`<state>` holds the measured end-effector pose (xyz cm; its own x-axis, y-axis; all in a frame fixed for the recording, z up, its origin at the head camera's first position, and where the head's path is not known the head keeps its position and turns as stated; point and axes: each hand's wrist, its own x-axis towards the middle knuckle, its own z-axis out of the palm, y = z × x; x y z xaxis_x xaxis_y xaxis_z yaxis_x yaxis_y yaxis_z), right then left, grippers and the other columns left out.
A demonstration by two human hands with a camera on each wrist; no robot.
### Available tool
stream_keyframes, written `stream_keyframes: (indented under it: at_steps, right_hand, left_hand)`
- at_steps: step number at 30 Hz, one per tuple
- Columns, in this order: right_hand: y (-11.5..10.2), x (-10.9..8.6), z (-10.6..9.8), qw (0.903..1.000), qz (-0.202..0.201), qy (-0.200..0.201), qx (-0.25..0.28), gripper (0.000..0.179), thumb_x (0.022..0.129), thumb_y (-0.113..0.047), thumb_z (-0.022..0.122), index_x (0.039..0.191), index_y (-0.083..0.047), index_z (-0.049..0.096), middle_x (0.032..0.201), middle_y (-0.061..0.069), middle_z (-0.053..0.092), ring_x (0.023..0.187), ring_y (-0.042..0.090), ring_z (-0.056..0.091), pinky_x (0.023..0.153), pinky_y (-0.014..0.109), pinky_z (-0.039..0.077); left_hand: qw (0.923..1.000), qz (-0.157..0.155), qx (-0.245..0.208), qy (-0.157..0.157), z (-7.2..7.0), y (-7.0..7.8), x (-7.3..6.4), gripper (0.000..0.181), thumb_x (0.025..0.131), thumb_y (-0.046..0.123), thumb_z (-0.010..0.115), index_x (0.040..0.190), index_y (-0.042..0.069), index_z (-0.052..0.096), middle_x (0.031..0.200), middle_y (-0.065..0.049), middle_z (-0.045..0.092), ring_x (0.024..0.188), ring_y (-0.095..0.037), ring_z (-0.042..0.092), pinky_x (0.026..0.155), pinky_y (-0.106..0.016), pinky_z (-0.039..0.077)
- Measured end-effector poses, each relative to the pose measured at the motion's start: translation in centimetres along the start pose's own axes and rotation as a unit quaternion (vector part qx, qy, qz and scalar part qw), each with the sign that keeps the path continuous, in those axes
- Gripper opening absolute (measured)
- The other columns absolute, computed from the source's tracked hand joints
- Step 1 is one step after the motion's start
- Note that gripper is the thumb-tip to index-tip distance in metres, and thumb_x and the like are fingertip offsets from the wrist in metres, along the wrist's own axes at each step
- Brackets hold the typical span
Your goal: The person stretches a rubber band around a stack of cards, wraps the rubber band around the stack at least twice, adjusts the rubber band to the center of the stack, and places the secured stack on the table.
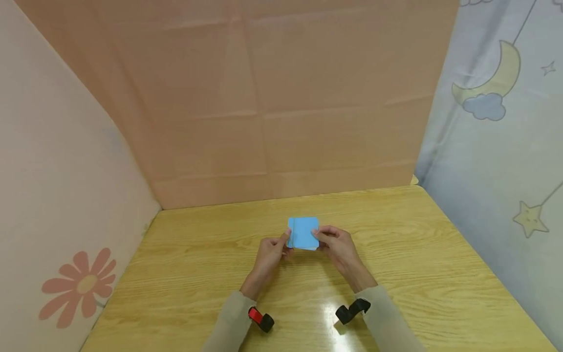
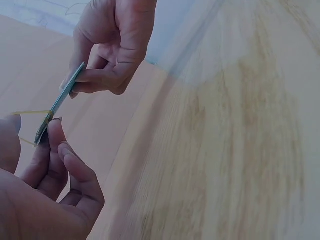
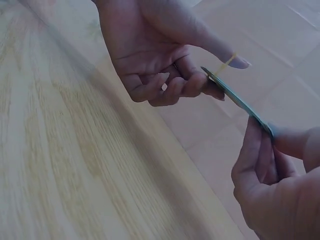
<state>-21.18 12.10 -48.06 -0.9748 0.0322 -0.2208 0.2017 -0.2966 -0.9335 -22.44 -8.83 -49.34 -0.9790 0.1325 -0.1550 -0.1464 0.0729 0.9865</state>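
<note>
Wood-grain table [image 1: 184,264], screened
Behind the table rises a creased tan sheet [image 1: 202,107] — to the table's left, a printed flower [image 1: 86,284]; to its right, moon [image 1: 508,70], cloud [image 1: 485,106] and star [image 1: 530,218].

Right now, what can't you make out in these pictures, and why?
Head view: underside of the blue sheets, facing away.
Left wrist view: left hand, partly cut off by frame edge.
Right wrist view: right hand, partly cut off by frame edge.
Both wrist views: how many sheets, edge-on and blurred.

Head view forward-down, wrist views close, all sharing blue square [image 1: 305,232]
</note>
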Motion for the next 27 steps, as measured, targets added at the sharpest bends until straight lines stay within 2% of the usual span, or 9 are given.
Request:
stream_keyframes:
  at_steps: [4,6,9,15,19,27]
  right_hand:
    - [-0.2,-0.1,-0.4,0.9989,0.015,-0.043,-0.017,0.009,0.098,-0.007,0.074,0.106,-0.006,0.071,0.093,0.000,0.068,0.080,0.016,0.066,0.074,0.030,0.058]
    - [-0.3,-0.2,-0.6,0.9975,0.019,-0.064,-0.021,0.008,0.099,-0.007,0.073,0.106,-0.006,0.070,0.096,0.001,0.067,0.082,0.016,0.067,0.074,0.029,0.059]
    - [-0.4,-0.2,-1.0,0.9952,0.022,-0.092,-0.026,0.006,0.099,-0.007,0.073,0.105,-0.007,0.070,0.097,0.001,0.067,0.084,0.016,0.069,0.075,0.029,0.060]
    - [-0.5,-0.2,-1.4,0.9907,0.017,-0.130,-0.037,0.009,0.098,-0.003,0.072,0.103,-0.010,0.069,0.093,-0.001,0.068,0.080,0.015,0.068,0.076,0.031,0.062]
    - [-0.7,-0.4,-1.5,0.9879,0.015,-0.146,-0.049,0.010,0.096,-0.003,0.074,0.103,-0.010,0.070,0.093,-0.001,0.068,0.080,0.015,0.068,0.077,0.030,0.063]
    - [-0.6,-0.5,-1.7,0.9813,0.008,-0.176,-0.077,0.008,0.095,-0.005,0.077,0.099,-0.010,0.071,0.090,-0.002,0.068,0.076,0.013,0.067,0.074,0.028,0.062]
  left_hand:
    - [1.0000,0.006,0.007,-0.002,-0.4,0.0,-0.1,0.063,0.096,0.059,0.070,0.056,0.015,0.049,0.062,0.002,0.051,0.067,-0.016,0.050,0.070,-0.031,0.052]
    - [0.9999,0.011,0.004,-0.006,-0.6,0.1,-0.1,0.065,0.095,0.057,0.073,0.054,0.016,0.044,0.057,0.004,0.040,0.064,-0.016,0.042,0.069,-0.031,0.049]
    - [0.9997,0.021,-0.009,-0.009,-0.9,0.2,-0.1,0.066,0.095,0.053,0.076,0.054,0.015,0.041,0.057,0.006,0.032,0.064,-0.015,0.038,0.068,-0.032,0.046]
    - [0.9987,0.036,-0.034,0.008,-1.4,0.6,0.4,0.062,0.097,0.038,0.078,0.055,0.014,0.039,0.060,0.004,0.033,0.065,-0.014,0.033,0.068,-0.034,0.041]
    - [0.9978,0.036,-0.051,0.020,-1.6,0.7,0.8,0.057,0.097,0.032,0.078,0.056,0.012,0.044,0.061,0.002,0.038,0.066,-0.015,0.034,0.067,-0.034,0.039]
    - [0.9966,0.038,-0.070,0.020,-1.9,1.2,1.0,0.054,0.097,0.024,0.078,0.056,0.015,0.044,0.060,0.004,0.035,0.066,-0.014,0.032,0.068,-0.034,0.039]
